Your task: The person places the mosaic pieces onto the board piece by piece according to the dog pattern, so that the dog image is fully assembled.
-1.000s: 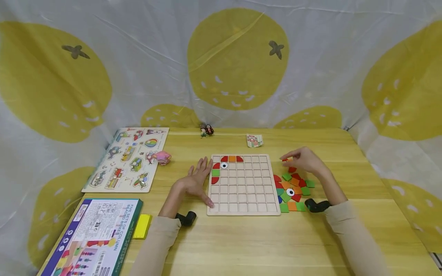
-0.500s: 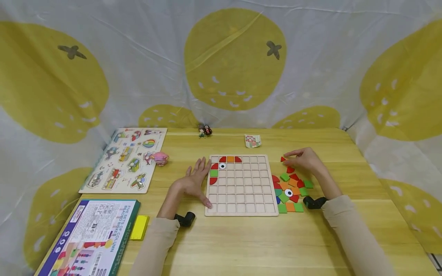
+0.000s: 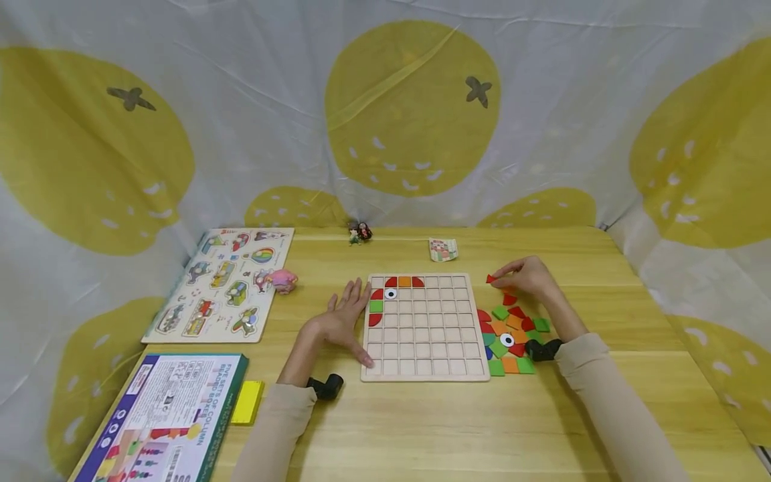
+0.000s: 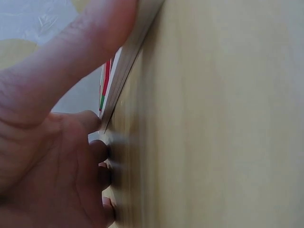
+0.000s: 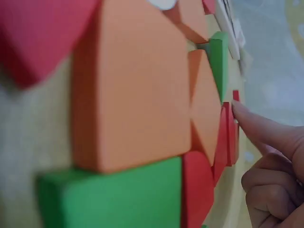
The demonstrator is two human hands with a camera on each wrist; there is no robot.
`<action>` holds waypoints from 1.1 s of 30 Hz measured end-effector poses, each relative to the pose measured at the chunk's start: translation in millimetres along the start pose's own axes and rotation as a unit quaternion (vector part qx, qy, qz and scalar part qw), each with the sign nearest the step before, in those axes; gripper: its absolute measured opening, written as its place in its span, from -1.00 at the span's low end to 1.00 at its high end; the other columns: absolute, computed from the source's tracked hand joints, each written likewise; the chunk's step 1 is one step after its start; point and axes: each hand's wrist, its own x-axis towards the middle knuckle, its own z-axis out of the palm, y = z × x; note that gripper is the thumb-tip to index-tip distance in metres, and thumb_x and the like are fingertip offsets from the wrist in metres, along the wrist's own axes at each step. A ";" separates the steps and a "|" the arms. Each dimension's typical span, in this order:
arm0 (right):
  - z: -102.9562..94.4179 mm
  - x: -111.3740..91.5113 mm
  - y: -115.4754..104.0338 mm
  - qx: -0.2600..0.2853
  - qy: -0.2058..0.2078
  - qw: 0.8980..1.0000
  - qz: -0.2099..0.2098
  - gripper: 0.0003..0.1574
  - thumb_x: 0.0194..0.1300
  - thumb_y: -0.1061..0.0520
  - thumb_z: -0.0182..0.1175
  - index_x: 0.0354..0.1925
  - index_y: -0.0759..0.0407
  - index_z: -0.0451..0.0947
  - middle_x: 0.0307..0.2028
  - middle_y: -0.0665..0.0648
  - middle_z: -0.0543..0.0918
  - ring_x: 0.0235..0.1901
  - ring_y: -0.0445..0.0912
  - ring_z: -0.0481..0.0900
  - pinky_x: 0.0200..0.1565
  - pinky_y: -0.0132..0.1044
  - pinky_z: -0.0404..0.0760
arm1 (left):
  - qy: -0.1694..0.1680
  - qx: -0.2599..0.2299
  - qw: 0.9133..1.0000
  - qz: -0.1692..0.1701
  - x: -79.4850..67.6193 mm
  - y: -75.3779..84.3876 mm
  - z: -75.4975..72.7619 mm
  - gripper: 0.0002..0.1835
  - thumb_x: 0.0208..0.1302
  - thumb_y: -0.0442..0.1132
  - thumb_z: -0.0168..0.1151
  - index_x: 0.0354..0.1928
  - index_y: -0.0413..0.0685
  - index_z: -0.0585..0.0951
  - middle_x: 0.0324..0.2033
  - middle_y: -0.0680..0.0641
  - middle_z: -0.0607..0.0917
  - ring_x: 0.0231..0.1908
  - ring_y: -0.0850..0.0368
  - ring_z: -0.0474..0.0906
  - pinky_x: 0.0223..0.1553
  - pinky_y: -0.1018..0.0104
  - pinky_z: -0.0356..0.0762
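A square wooden grid board (image 3: pixel 430 349) lies mid-table, with red, orange and green tiles and one eye tile (image 3: pixel 391 294) set in its upper left cells. My left hand (image 3: pixel 338 325) rests spread along the board's left side, its thumb over the near corner; the left wrist view shows that thumb on the board's edge (image 4: pixel 124 66). Beyond the board's far right corner, my right hand (image 3: pixel 531 276) pinches a small red tile (image 3: pixel 490 279) at its fingertips. The right wrist view has the index finger stretched out at this red tile (image 5: pixel 236 95), the other fingers folded.
Loose tiles lie heaped right of the board, among them an orange tile (image 3: pixel 510 365) and a green tile (image 3: pixel 541 325). A patterned card (image 3: pixel 444 250) and small figurines (image 3: pixel 359 232) stand behind. A picture puzzle (image 3: pixel 219 294), pink toy (image 3: pixel 282 280), box (image 3: pixel 175 408) and yellow block (image 3: pixel 247 402) are left.
My right hand has shifted slightly left, toward the board, with the red tile at its fingertips. The left hand stays on the board's edge. The head view has shifted slightly.
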 end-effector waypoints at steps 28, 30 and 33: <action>3.8 16.6 -5.0 -0.010 -0.044 0.997 -0.058 -0.58 0.07 0.03 0.46 -0.08 0.12 0.70 -0.50 -0.02 0.43 -0.55 -0.13 0.15 -0.49 -0.32 0.21 | 0.007 -0.002 1.000 -0.003 -2.8 -2.3 2.3 0.62 -0.39 0.27 0.59 0.52 0.00 -0.40 0.50 -0.19 -0.49 0.50 -0.14 -0.62 0.46 -0.24 -0.48; 4.8 18.9 -5.5 0.003 -0.059 0.996 -0.065 -0.57 0.09 0.06 0.44 -0.04 0.13 0.69 -0.56 -0.06 0.45 -0.57 -0.15 0.13 -0.50 -0.33 0.20 | 0.007 0.000 1.000 -0.003 -2.8 -2.2 2.4 0.62 -0.40 0.28 0.59 0.52 0.00 -0.40 0.50 -0.19 -0.49 0.50 -0.14 -0.62 0.46 -0.23 -0.48; 5.7 21.8 -5.6 0.015 -0.072 0.995 -0.067 -0.59 0.11 0.07 0.43 -0.06 0.17 0.70 -0.76 -0.07 0.26 -0.66 -0.18 0.04 -0.55 -0.33 0.13 | 0.008 -0.001 1.000 -0.003 -2.5 -1.6 2.4 0.61 -0.40 0.28 0.59 0.52 0.01 -0.39 0.50 -0.18 -0.49 0.50 -0.13 -0.61 0.46 -0.22 -0.48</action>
